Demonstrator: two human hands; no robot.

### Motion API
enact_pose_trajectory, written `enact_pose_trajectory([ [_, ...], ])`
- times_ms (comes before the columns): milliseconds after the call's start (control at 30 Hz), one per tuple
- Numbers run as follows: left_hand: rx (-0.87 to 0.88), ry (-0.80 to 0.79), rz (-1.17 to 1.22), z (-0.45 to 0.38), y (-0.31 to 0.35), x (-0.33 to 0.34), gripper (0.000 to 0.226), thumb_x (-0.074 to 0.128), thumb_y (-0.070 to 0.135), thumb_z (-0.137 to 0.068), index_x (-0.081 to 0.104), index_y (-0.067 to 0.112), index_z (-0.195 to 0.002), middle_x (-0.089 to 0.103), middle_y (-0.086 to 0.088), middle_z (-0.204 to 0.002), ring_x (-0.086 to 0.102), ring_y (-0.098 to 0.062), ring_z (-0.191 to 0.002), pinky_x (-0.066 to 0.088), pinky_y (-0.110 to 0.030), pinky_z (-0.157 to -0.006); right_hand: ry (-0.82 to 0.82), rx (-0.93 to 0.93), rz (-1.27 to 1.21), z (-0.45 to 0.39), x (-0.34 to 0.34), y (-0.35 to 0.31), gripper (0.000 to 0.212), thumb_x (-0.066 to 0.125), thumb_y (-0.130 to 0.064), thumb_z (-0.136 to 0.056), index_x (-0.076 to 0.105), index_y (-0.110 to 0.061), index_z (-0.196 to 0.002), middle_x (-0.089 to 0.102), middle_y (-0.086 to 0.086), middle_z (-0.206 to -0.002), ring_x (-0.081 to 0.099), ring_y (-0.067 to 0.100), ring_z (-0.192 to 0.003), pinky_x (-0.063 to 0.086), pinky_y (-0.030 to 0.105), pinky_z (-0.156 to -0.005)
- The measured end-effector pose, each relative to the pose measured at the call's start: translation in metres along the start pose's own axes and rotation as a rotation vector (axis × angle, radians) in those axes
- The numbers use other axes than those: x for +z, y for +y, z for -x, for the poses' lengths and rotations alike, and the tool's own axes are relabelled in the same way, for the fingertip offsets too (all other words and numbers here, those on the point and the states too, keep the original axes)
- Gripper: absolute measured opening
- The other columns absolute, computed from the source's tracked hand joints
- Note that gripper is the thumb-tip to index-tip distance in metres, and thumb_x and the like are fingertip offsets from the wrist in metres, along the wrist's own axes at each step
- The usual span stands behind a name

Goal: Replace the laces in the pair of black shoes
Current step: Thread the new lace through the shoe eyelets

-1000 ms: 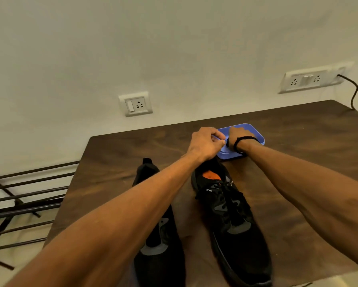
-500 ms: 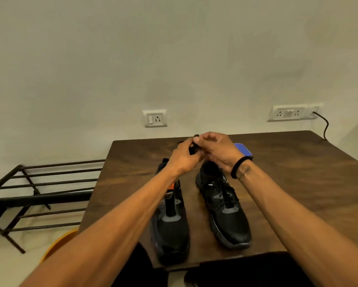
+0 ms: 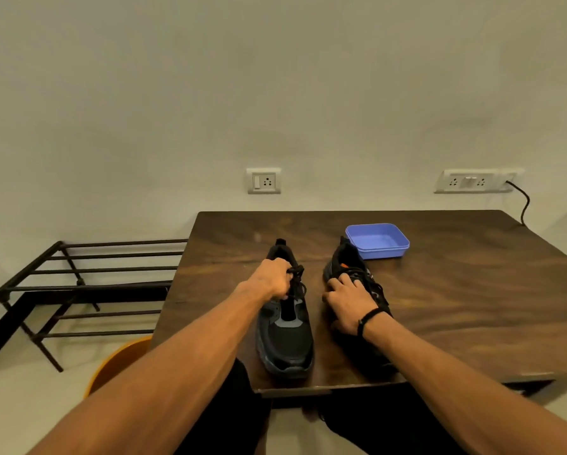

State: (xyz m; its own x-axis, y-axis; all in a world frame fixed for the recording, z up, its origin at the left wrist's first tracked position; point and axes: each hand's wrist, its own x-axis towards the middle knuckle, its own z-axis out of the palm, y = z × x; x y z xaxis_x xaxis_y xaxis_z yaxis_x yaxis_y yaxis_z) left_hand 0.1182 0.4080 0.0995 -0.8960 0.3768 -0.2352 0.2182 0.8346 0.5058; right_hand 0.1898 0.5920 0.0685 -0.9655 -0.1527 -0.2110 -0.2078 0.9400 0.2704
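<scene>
Bundled black lace (image 3: 296,276) pinched in closed left hand (image 3: 273,280), over unlaced left shoe (image 3: 285,326), likely ready for threading. Right hand (image 3: 347,303) flat on laced right shoe (image 3: 357,274), fingers spread, probably steadying. Blue tray (image 3: 379,241) behind, on table (image 3: 456,290).

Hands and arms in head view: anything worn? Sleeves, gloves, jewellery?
Both forearms are bare: no sleeves, no gloves. The right hand has a thin black band around the wrist. The left hand shows no band, and no rings are visible.
</scene>
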Motion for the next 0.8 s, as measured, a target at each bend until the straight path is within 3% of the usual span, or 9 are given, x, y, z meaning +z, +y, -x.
enact_pose_trajectory([
  [100, 0.016, -0.036, -0.147, 0.000, -0.001, -0.002, 0.015, 0.051, 0.010, -0.103, 0.063, 0.007, -0.111, 0.068, -0.014, -0.105, 0.062, -0.028, -0.083, 0.057, -0.042, -0.079, -0.073, 0.052, 0.045, -0.008, 0.004, 0.009, 0.053, 0.071, -0.038, -0.091, 0.060, -0.016, -0.138, 0.041, 0.011, -0.147, 0.031, 0.038, -0.136, 0.034, 0.051, -0.109],
  [200, 0.011, -0.091, -0.152, 0.006, -0.011, -0.009, 0.023, 0.053, 0.005, -0.101, 0.064, 0.006, -0.121, 0.069, -0.016, -0.105, 0.064, -0.029, -0.085, 0.057, -0.045, -0.081, -0.121, 0.081, -0.046, -0.012, 0.004, 0.020, 0.058, 0.076, -0.047, -0.085, 0.062, -0.019, -0.133, 0.048, 0.007, -0.139, 0.034, 0.036, -0.133, 0.034, 0.049, -0.107],
  [267, 0.012, -0.095, -0.045, 0.011, -0.019, -0.014, 0.022, 0.048, 0.010, -0.106, 0.065, 0.003, -0.119, 0.069, -0.017, -0.104, 0.068, -0.029, -0.084, 0.058, -0.042, -0.074, -0.084, 0.131, -0.353, -0.010, -0.003, 0.024, 0.053, 0.075, -0.049, -0.088, 0.064, -0.023, -0.132, 0.060, 0.004, -0.130, 0.048, 0.030, -0.129, 0.042, 0.045, -0.105],
  [333, 0.032, -0.028, 0.099, 0.017, -0.022, -0.021, 0.024, 0.046, 0.022, -0.109, 0.065, 0.008, -0.106, 0.071, -0.016, -0.105, 0.070, -0.027, -0.085, 0.054, -0.034, -0.067, 0.007, 0.115, -0.881, -0.005, -0.021, 0.018, 0.047, 0.075, -0.047, -0.091, 0.066, -0.020, -0.129, 0.072, 0.002, -0.118, 0.067, 0.020, -0.112, 0.055, 0.035, -0.097],
  [400, 0.080, 0.054, 0.235, 0.025, -0.018, -0.031, 0.035, 0.046, 0.039, -0.108, 0.065, 0.012, -0.096, 0.073, -0.015, -0.101, 0.070, -0.031, -0.089, 0.055, -0.040, -0.077, 0.121, 0.034, -1.325, 0.002, -0.048, 0.002, 0.044, 0.079, -0.041, -0.088, 0.067, -0.021, -0.125, 0.077, -0.001, -0.109, 0.074, 0.012, -0.098, 0.061, 0.029, -0.086],
  [500, 0.080, 0.032, 0.575, 0.036, -0.006, -0.040, 0.063, 0.038, 0.063, -0.100, 0.069, 0.010, -0.108, 0.073, -0.021, -0.108, 0.069, -0.040, -0.103, 0.056, -0.052, -0.097, 0.249, -0.027, -1.535, 0.001, -0.069, -0.014, 0.044, 0.086, -0.029, -0.082, 0.068, -0.016, -0.120, 0.080, 0.003, -0.101, 0.077, 0.016, -0.095, 0.063, 0.034, -0.082],
  [600, 0.036, 0.031, 0.784, 0.037, -0.003, -0.046, 0.054, 0.032, 0.055, -0.108, 0.069, 0.018, -0.122, 0.072, -0.017, -0.117, 0.071, -0.033, -0.107, 0.058, -0.043, -0.094, 0.288, -0.007, -1.564, -0.005, -0.074, -0.014, 0.022, 0.083, -0.014, -0.086, 0.072, -0.008, -0.104, 0.079, 0.011, -0.084, 0.078, 0.027, -0.084, 0.062, 0.036, -0.078],
  [700, -0.019, 0.237, 0.927, 0.033, -0.007, -0.052, 0.044, 0.031, 0.048, -0.110, 0.071, 0.031, -0.114, 0.067, 0.001, -0.109, 0.066, -0.017, -0.100, 0.056, -0.040, -0.093, 0.289, 0.047, -1.551, -0.006, -0.074, -0.010, 0.009, 0.076, -0.001, -0.090, 0.076, -0.006, -0.097, 0.077, 0.019, -0.086, 0.071, 0.024, -0.074, 0.060, 0.034, -0.073],
  [800, -0.142, 0.582, 1.017, 0.026, -0.023, -0.058, 0.044, 0.033, 0.042, -0.111, 0.073, 0.023, -0.107, 0.070, 0.000, -0.102, 0.066, -0.015, -0.096, 0.056, -0.039, -0.092, 0.399, 0.372, -1.880, -0.011, -0.072, 0.002, 0.013, 0.067, 0.003, -0.094, 0.074, -0.006, -0.101, 0.075, 0.018, -0.094, 0.069, 0.020, -0.079, 0.060, 0.039, -0.082],
])
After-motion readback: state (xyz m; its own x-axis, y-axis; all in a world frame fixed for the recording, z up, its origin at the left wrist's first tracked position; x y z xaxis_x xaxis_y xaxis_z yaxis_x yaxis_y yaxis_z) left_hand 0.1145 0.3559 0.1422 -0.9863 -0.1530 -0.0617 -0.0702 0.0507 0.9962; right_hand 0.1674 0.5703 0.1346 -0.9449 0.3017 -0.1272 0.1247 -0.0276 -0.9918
